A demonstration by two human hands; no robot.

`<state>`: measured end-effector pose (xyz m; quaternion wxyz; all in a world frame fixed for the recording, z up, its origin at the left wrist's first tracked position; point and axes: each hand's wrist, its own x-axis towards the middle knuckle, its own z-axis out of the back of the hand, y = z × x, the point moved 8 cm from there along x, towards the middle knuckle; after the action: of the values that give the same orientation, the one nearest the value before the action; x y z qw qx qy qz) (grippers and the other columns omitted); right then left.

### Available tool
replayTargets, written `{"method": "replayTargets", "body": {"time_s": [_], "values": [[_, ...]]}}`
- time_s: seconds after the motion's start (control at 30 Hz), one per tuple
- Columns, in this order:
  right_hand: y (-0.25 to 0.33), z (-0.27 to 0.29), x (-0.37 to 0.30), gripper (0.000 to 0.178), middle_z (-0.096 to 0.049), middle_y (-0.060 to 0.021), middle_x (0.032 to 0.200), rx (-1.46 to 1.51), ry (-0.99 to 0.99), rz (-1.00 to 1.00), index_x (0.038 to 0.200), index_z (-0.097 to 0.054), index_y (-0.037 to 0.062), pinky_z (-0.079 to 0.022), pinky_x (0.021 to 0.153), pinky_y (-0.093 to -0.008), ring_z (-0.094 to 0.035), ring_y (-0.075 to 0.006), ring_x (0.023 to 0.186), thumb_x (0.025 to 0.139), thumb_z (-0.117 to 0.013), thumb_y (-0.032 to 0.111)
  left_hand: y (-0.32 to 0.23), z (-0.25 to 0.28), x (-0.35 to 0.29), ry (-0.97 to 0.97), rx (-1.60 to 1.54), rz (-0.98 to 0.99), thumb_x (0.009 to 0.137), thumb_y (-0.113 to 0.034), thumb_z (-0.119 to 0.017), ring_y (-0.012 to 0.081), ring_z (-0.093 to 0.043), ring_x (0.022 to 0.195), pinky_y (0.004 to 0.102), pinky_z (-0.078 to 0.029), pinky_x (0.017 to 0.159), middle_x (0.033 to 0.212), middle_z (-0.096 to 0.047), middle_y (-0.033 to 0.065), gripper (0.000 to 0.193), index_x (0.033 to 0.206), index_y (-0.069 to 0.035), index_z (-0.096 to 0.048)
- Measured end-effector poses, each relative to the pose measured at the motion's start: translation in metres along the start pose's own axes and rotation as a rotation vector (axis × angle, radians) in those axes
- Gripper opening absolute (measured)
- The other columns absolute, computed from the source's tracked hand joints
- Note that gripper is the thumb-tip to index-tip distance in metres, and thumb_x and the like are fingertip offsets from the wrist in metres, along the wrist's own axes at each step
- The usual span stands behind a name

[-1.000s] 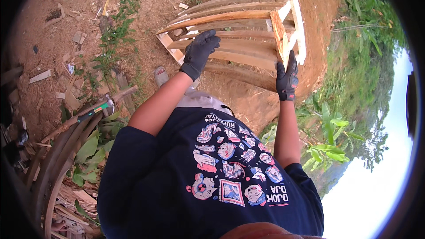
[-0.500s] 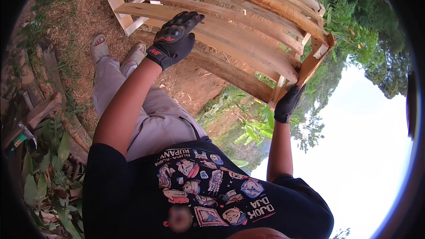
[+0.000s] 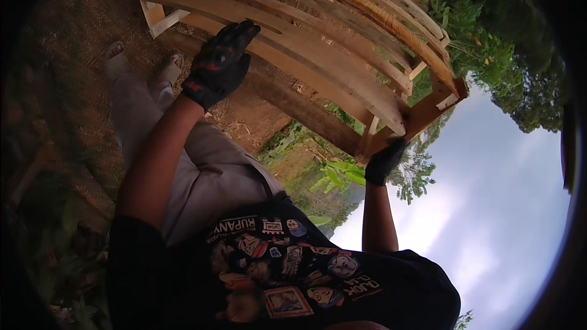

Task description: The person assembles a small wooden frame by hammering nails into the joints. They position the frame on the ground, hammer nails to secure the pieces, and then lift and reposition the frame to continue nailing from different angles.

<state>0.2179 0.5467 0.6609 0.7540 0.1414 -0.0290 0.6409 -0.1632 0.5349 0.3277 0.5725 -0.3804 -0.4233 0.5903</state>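
Note:
A large slatted wooden frame (image 3: 318, 58), like a rack or bench of raw planks, stretches across the upper part of the view. My left hand (image 3: 221, 64), in a black glove with red marks, has its fingers stretched out at the near slats; whether the palm presses on the wood is hidden. At the frame's right end my right hand (image 3: 385, 164), gloved in black too, grips the near lower corner from below. Its fingertips are partly hidden by the wood.
My sandalled feet (image 3: 168, 68) stand on brown earth (image 3: 79, 18) left of the frame. Dim plants (image 3: 67, 256) and boards (image 3: 40, 165) lie at the left. Green leaves (image 3: 339, 174) and trees (image 3: 489, 55) rise beyond the frame's right end.
The frame's right end and my right hand sit slightly lower in view. My left hand appears further left and lower, still with fingers extended. The picture has become darker.

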Motion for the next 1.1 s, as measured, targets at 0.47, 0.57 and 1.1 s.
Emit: {"method": "replayTargets", "body": {"time_s": [0.47,0.57,1.1], "values": [[0.091,0.012,-0.03,0.086,-0.048,-0.0261,0.156,0.112,0.159,0.14,0.162,-0.037,0.0015,-0.033,0.122,-0.0529,-0.044,-0.0438,0.146,0.093,-0.074,0.038,-0.136,0.106,-0.015,0.039,-0.202,0.207,0.104,-0.014,-0.066,0.0293,-0.057,0.139,0.0438,-0.047,0.113,0.152,-0.058,0.0152,0.058,0.158,-0.008,-0.047],[0.109,0.025,-0.031,0.087,-0.054,-0.0226,0.153,0.125,0.128,0.133,0.159,-0.043,0.004,-0.036,0.119,-0.0525,-0.05,-0.042,0.14,0.092,-0.076,0.049,-0.18,0.138,-0.009,0.027,-0.206,0.18,0.104,-0.012,-0.066,0.026,-0.057,0.139,0.0429,-0.048,0.112,0.152,-0.057,0.0147,0.057,0.158,-0.006,-0.047],[0.195,0.029,-0.059,0.091,-0.054,-0.0226,0.149,0.253,0.099,0.326,0.159,-0.046,0.0076,-0.034,0.117,-0.0584,-0.051,-0.041,0.136,0.09,-0.073,0.061,-0.302,0.156,0.018,-0.148,-0.261,0.203,0.104,-0.027,-0.067,0.0225,-0.072,0.115,0.0335,-0.059,0.096,0.134,-0.07,0.0213,0.089,0.167,0.007,-0.013]]}}
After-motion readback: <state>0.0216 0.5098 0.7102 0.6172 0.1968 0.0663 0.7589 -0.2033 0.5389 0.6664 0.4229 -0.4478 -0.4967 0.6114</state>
